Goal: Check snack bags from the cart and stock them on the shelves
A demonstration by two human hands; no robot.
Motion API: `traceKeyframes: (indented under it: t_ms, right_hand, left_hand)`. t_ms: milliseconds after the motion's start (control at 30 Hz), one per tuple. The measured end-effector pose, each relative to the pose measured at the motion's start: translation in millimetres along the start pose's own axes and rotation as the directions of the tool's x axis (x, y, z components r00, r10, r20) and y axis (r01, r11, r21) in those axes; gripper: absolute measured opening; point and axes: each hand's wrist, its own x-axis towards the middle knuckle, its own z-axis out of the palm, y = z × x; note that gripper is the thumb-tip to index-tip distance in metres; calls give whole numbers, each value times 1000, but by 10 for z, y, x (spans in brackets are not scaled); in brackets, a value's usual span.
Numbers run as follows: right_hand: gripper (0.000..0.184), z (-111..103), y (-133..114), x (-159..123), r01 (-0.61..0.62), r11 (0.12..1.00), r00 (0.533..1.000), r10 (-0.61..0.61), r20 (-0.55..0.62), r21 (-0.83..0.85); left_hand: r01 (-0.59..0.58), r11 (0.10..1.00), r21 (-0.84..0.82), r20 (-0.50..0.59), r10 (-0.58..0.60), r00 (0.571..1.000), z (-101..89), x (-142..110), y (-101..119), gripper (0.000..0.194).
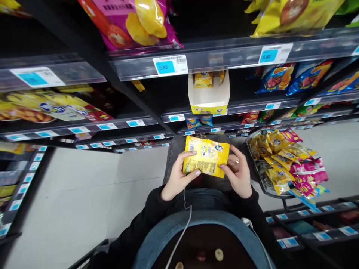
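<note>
Between the left hand [179, 173] and the right hand [239, 172], over the lap [177, 144], is the yellow packet [207, 157], tilted a little, a barcode and small print on its upper face. The step in hand seems to be turning or looking over this packet, well apart from shelf and basket. The left fingers hold its left end, thumb by the lower edge and a finger across the print — closed to little more than the packet's thickness. The right fingers take the other end, it seems more lightly, thumb on the lower corner; what they do behind it is hidden.

Ahead, a white box [207, 98] with yellow packs [203, 79] inside stands on a shelf [244, 108]. Near the right hand, a basket [260, 185] is heaped with yellow and pink bags [280, 166].

Any move from here — a turn or a change of grip — would call for one hand to keep its pinch while the other eases, gently, since the packet looks soft.
</note>
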Motion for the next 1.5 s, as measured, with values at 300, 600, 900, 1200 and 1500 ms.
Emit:
traceKeyframes:
  t_ms: [300, 600, 900, 1200, 1500]
  right_hand:
    - [32, -205, -88, 76, 366, 882, 931, -349, 111, -295]
    - [33, -198, -155, 86, 494, 777, 869, -457, 190, -390]
    - [25, -164, -244, 96, 599, 620, 798, -509, 321, -506]
    - [26, -173, -174, 126, 687, 172, 679, -497, 540, -706]
    - [20, -211, -242, 223, 702, 294, 710, -355, 608, -648]
  left_hand:
    - [-100, 993, 55, 23, 99, 995, -124, 30, 85, 21]
    - [-502, 792, 347, 123, 492, 862, -191, 118, 201, 8]
    - [-574, 613, 543, 288, 507, 813, -273, 110, 292, 18]
    - [-573, 551, 606, 454, 351, 819, -349, 111, 410, 19]
    - [-400, 690, 603, 361, 211, 908, -344, 132, 407, 22]
